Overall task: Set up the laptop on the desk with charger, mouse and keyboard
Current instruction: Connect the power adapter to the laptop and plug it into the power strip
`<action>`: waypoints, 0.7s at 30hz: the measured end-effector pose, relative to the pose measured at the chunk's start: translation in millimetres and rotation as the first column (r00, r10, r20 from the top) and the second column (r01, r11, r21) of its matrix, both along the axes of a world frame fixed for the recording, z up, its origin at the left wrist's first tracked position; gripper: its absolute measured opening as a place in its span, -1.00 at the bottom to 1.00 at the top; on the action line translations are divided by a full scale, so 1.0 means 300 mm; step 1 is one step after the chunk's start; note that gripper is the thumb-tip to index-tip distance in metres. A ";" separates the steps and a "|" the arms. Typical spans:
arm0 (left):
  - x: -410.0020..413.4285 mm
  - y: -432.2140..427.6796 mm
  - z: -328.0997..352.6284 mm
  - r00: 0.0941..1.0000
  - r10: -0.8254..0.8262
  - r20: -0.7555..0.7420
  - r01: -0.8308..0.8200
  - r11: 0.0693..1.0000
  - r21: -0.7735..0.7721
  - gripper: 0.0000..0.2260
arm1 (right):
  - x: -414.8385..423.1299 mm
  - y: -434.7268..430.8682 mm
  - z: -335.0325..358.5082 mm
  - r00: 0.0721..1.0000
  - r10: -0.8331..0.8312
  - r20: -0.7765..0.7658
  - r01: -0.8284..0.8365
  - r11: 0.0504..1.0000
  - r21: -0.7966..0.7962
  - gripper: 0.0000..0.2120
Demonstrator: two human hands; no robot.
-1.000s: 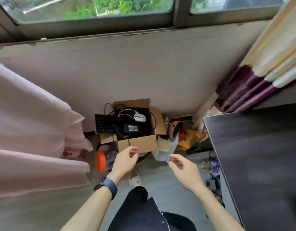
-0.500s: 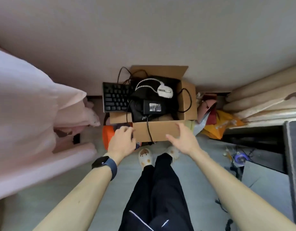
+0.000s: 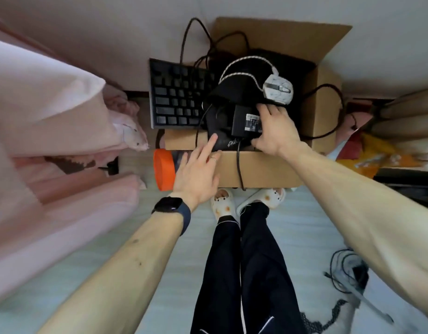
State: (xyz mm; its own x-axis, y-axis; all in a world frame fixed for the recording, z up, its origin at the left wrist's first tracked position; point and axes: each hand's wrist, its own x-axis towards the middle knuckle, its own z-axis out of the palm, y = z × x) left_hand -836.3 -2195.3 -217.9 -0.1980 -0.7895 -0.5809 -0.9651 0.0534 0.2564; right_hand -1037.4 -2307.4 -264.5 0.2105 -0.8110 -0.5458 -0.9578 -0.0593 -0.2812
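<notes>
An open cardboard box (image 3: 263, 167) stands on the floor against the wall. Leaning over its left flap is a black keyboard (image 3: 176, 97). A white mouse (image 3: 278, 89) with a braided cable lies at the back on a black bag (image 3: 217, 116). On the bag sits the black charger brick (image 3: 244, 120), whose cord hangs over the box's front wall. My right hand (image 3: 278, 131) grips the brick's right end, fingers on the far edge and thumb on the near edge. My left hand (image 3: 196, 174) is open, its index finger touching the bag's front. No laptop or desk is visible.
A jar with an orange lid (image 3: 163, 169) lies left of the box, beside pink bedding (image 3: 51, 104). Bags and clutter (image 3: 367, 150) sit to the right, and loose cables (image 3: 348, 268) lie on the floor at lower right. My feet in white slippers (image 3: 222, 203) touch the box front.
The view has tilted down and closer to the box. My right hand moved from the box's front edge onto the charger brick. My left hand reached up to the bag.
</notes>
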 end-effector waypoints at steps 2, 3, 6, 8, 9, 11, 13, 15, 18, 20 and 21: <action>-0.022 -0.025 0.071 0.960 0.242 -0.138 -0.235 0.970 0.062 -0.49 | -0.011 0.031 0.081 0.989 -0.104 0.106 0.106 0.994 -0.012 -0.14; -0.038 -0.043 0.112 0.882 0.411 -0.228 -0.390 0.911 0.133 -0.48 | -0.020 0.049 0.129 0.974 -0.155 0.164 0.156 0.988 0.002 -0.14; -0.093 -0.101 0.261 0.452 0.768 -0.454 -0.647 0.632 0.426 -0.43 | -0.050 0.115 0.294 0.929 -0.243 0.278 0.242 0.970 0.038 -0.13; -0.137 -0.125 0.337 0.329 0.788 -0.520 -0.619 0.596 0.512 -0.49 | -0.067 0.152 0.398 0.893 -0.302 0.333 0.298 0.953 0.064 -0.18; -0.160 -0.130 0.361 0.300 0.782 -0.546 -0.609 0.598 0.522 -0.53 | -0.069 0.172 0.434 0.875 -0.327 0.356 0.314 0.945 0.095 -0.21; -0.210 -0.130 0.388 0.263 0.779 -0.570 -0.655 0.578 0.486 -0.59 | -0.067 0.213 0.483 0.826 -0.386 0.411 0.342 0.923 0.178 -0.25; -0.244 -0.129 0.418 0.275 0.783 -0.558 -0.740 0.543 0.397 -0.66 | -0.073 0.255 0.519 0.748 -0.454 0.484 0.375 0.891 0.256 -0.25; -0.245 -0.124 0.450 0.251 0.795 -0.553 -0.779 0.505 0.372 -0.69 | -0.089 0.290 0.533 0.655 -0.523 0.545 0.391 0.852 0.348 -0.28; -0.199 -0.089 0.476 0.103 0.813 -0.574 -0.755 0.439 0.486 -0.77 | -0.132 0.329 0.548 0.590 -0.577 0.564 0.405 0.817 0.411 -0.49; -0.165 -0.063 0.490 0.114 0.826 -0.551 -0.748 0.437 0.500 -0.82 | -0.175 0.352 0.547 0.649 -0.571 0.503 0.517 0.816 0.258 -0.52; -0.154 -0.048 0.497 0.129 0.831 -0.541 -0.744 0.442 0.501 -0.84 | -0.201 0.364 0.544 0.679 -0.569 0.464 0.573 0.806 0.148 -0.54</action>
